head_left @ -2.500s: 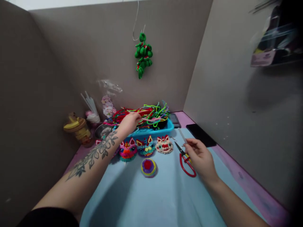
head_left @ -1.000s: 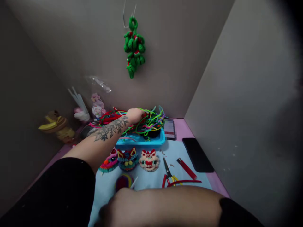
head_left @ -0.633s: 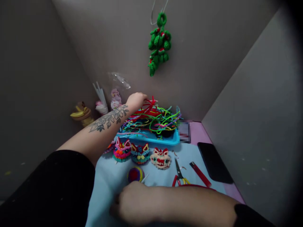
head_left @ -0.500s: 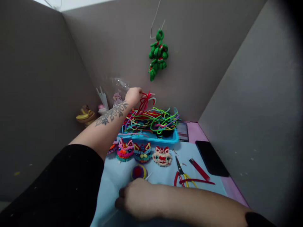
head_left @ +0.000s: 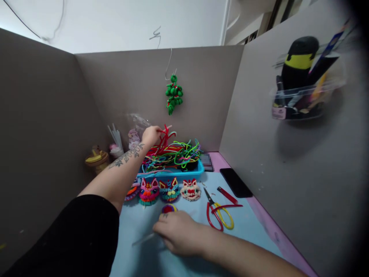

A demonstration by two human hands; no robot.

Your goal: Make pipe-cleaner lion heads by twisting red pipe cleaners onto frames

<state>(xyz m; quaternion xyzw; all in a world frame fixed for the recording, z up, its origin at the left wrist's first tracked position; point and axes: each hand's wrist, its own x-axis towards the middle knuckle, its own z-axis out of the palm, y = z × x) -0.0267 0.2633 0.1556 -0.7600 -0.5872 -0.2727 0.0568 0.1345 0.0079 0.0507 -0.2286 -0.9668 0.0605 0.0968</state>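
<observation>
Over the blue tray (head_left: 187, 174), my left hand (head_left: 151, 135) pinches a bunch of red pipe cleaners (head_left: 165, 141), lifted above the tangle of coloured pipe cleaners (head_left: 187, 152). My right hand (head_left: 179, 232) is closed low over the blue cloth, with a thin pale stick (head_left: 142, 239) jutting out to its left. Just beyond that hand lies a round red, purple and yellow coil (head_left: 169, 208), partly covered by it. Several fuzzy lion-head pieces, among them a pink one (head_left: 149, 192) and a cream one (head_left: 190, 190), line up before the tray.
To the right lie red-and-yellow-handled scissors (head_left: 220, 215), a red strip (head_left: 227, 195) and a black phone (head_left: 235, 182). A green ornament (head_left: 173, 94) hangs at the back. A clear holder (head_left: 300, 102) with tools is on the right wall. Grey panels surround the table.
The view has tilted up and turned right, bringing the wall holder into sight. My right hand has turned, and the pale stick now points left. My left hand still grips the red pipe cleaners.
</observation>
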